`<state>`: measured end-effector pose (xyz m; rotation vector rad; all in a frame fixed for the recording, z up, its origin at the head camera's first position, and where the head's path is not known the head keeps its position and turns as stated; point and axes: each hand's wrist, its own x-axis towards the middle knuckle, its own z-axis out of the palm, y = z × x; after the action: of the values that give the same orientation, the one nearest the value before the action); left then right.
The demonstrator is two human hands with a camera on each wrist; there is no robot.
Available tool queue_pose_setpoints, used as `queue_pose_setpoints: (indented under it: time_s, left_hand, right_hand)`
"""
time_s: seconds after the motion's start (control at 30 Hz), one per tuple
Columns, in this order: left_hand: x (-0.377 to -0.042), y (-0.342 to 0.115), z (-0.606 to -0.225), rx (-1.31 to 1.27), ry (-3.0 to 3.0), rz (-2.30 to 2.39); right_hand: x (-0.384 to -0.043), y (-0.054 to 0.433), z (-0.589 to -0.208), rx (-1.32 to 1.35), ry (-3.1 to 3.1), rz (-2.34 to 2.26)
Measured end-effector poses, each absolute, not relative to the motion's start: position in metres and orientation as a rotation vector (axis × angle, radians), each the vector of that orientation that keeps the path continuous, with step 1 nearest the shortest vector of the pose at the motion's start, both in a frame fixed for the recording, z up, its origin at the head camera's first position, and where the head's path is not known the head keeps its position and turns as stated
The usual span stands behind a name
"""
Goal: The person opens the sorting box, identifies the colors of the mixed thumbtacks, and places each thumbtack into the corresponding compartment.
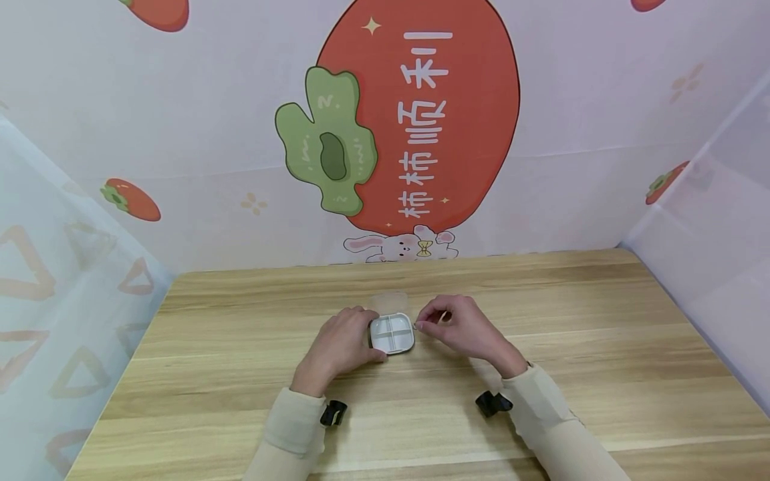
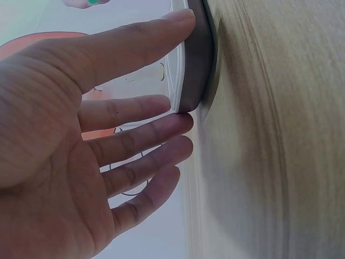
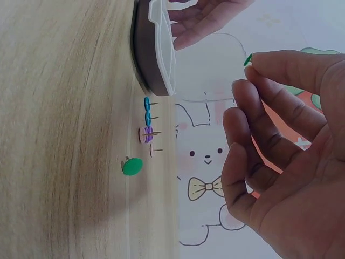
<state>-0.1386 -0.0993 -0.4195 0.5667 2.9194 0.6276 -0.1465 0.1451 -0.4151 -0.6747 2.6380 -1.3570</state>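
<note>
A small pill box (image 1: 392,333) with four white compartments and a dark outer shell sits on the table, its clear lid (image 1: 388,302) flipped open toward the back. My left hand (image 1: 343,342) grips it from the left, thumb on the near side and fingers at the far corner. Just right of the box, my right hand (image 1: 462,327) pinches a green thumbtack (image 3: 248,59) between thumb and index finger, raised off the table. On the tabletop beside the box, the right wrist view shows blue thumbtacks (image 3: 147,103), a purple one (image 3: 149,134), a pink one (image 3: 152,150) and another green thumbtack (image 3: 132,166).
The wood-grain table (image 1: 240,381) runs back to a printed cloth (image 1: 228,120) with a large red persimmon and a rabbit. Light cloth also hangs on the left and right sides. A black band mount (image 1: 333,413) sits at each wrist.
</note>
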Motion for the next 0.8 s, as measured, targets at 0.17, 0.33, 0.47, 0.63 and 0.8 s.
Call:
queue_pose_setpoints:
  time_s: [0.17,0.33,0.47,0.63,0.8]
  left_hand:
    - [-0.1388,-0.0992,-0.4194,0.560,2.917,0.625]
    - [-0.1395,-0.0990,-0.4198,0.562,2.916,0.624]
    - [-0.1398,-0.0990,-0.4198,0.563,2.915,0.626]
    - [-0.1398,-0.0991,-0.4196,0.554,2.909,0.628]
    - [-0.1400,-0.0989,-0.4192,0.543,2.901,0.623]
  right_hand:
    - [-0.1459,0.1451,-0.4139,-0.687,2.613,-1.382]
    - [-0.1456,0.1453,-0.4123,-0.676,2.574,-1.428]
    - [-0.1462,0.1463,-0.4113,-0.654,2.514,-1.482]
    - [-0.1468,0.1475,-0.4104,-0.625,2.442,-1.534]
    - [-0.1471,0.1482,-0.4098,-0.619,2.386,-1.577]
